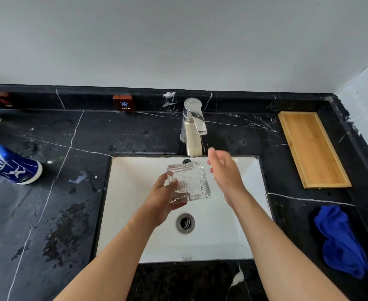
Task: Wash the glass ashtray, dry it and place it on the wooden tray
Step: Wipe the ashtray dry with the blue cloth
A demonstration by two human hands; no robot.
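Holding the glass ashtray (pixel 188 182) over the white sink (pixel 131 205), my left hand (pixel 160 199) had its fingers curled around the near-left corner. My right hand (pixel 224 170) hovered just beside it below the tap (pixel 193 127), fingers straight, loosely together, gripping nothing.

Tray (pixel 313 148) right of sink (pixel 135 235); cloth (pixel 339 242) nearer.

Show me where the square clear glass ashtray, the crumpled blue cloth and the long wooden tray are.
Square clear glass ashtray (pixel 188 181): head view, its textured middle.
Crumpled blue cloth (pixel 339 242): head view, centre of the folds.
Long wooden tray (pixel 313 148): head view, its bare floor.
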